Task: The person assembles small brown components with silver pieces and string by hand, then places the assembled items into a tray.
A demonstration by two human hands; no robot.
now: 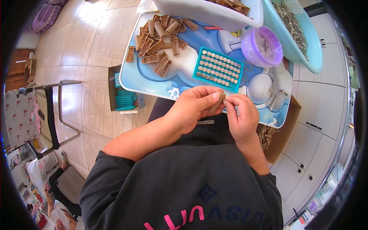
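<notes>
Left hand (191, 109): my fingers are clamped on a small brown wooden clip piece (216, 104) at frame centre.
Right hand (240, 115): fingertips pinched together at its upper end.
Axis: runs lower left to upper right, between both hands.
Desk (145, 82): teal tray of silver round pieces (218, 69) just above; brown clip pile (159, 44) upper left.

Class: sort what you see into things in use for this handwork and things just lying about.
In use: left hand, right hand, brown clip piece, brown clip pile, teal tray, purple tub.
Lying about: folding chair, floor box.
</notes>
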